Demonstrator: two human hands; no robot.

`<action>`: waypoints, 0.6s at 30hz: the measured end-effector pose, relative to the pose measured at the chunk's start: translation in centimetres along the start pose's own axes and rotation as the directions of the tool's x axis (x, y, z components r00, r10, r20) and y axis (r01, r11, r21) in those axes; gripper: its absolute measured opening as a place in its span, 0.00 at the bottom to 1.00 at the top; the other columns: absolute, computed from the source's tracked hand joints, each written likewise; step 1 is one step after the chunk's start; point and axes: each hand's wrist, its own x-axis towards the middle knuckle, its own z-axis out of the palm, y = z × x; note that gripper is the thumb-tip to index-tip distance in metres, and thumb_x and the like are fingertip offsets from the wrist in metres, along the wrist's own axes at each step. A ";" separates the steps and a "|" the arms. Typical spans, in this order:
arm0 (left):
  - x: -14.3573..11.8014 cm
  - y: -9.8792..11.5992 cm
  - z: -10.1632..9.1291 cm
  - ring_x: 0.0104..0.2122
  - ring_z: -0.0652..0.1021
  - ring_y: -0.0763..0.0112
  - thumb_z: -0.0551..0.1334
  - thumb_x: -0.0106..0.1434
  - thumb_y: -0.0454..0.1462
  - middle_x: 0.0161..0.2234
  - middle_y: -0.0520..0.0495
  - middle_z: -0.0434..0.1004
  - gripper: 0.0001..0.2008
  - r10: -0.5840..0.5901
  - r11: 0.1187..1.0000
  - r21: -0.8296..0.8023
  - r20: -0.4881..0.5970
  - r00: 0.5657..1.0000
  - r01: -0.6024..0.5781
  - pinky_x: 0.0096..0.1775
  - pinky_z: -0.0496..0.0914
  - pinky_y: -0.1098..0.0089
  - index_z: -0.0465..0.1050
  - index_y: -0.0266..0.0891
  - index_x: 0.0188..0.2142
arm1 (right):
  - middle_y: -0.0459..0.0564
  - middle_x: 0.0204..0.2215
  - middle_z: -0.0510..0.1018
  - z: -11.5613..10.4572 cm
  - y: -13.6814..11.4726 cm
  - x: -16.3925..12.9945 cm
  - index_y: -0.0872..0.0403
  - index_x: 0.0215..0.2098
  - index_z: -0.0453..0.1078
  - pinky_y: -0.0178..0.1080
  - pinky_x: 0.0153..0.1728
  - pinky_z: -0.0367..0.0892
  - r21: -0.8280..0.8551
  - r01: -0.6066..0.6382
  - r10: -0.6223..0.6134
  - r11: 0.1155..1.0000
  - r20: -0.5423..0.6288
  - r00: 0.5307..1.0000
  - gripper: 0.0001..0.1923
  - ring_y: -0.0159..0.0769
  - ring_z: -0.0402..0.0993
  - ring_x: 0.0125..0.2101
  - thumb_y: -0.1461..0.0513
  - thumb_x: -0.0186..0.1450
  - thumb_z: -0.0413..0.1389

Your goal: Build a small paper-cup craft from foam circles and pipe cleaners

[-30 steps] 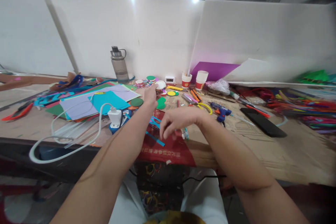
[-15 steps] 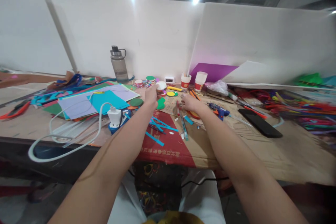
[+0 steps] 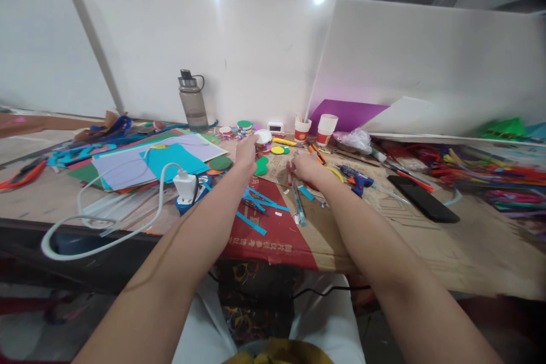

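My left hand [image 3: 246, 154] is closed at the left edge of a white paper disc [image 3: 264, 137], gripping it between thumb and fingers. Green paper circles [image 3: 261, 166] lie just below that hand. My right hand [image 3: 306, 165] is low over the cardboard with its fingers curled together; whatever they hold is hidden. Left of its fingertips is a red pen [image 3: 289, 173], and a pen with a teal end [image 3: 301, 213] lies nearer me. A yellow curved edge [image 3: 335, 174] shows beside my right wrist. Between the hands sits a yellow paper circle [image 3: 277, 150].
Blue paper strips [image 3: 256, 205] lie on the cardboard. A white plug with its cable [image 3: 185, 185] and coloured sheets [image 3: 174, 165] are at left. A blue glue gun [image 3: 360, 182], black phone [image 3: 422, 198] and paper cups [image 3: 327, 128] are at right. A bottle [image 3: 194, 103] stands behind.
My right hand has shifted slightly left, and the yellow curved edge now shows by its wrist. My left hand stays at the white disc. The view has tilted a little.
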 end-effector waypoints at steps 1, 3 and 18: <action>0.0 0.0 0.0 0.18 0.72 0.77 0.59 0.56 0.34 0.21 0.52 0.72 0.03 0.001 1.000 0.004 0.004 1.000 -0.001 0.20 0.56 0.77 0.70 0.36 0.31 | 0.66 0.45 0.80 0.0 -0.1 -0.1 0.58 0.42 0.78 0.50 0.51 0.59 -0.004 -0.013 0.013 1.000 -0.008 1.000 0.15 0.53 0.72 0.50 0.67 0.63 0.52; 0.0 0.0 0.0 0.18 0.72 0.77 0.59 0.55 0.34 0.21 0.51 0.73 0.04 0.000 1.000 0.008 0.006 1.000 0.000 0.20 0.56 0.77 0.70 0.36 0.31 | 0.66 0.44 0.79 -0.2 -0.2 -0.4 0.59 0.42 0.78 0.50 0.52 0.58 -0.005 -0.033 0.033 0.999 -0.028 0.999 0.15 0.53 0.72 0.50 0.68 0.63 0.51; 0.3 -0.1 -0.2 0.18 0.72 0.76 0.60 0.55 0.34 0.21 0.51 0.73 0.04 0.009 1.000 0.023 0.005 1.000 -0.009 0.19 0.57 0.76 0.71 0.35 0.30 | 0.50 0.43 0.82 -0.5 0.8 -0.9 0.52 0.44 0.78 0.36 0.41 0.59 0.089 0.042 -0.038 0.995 -0.039 0.998 0.14 0.38 0.74 0.45 0.64 0.63 0.55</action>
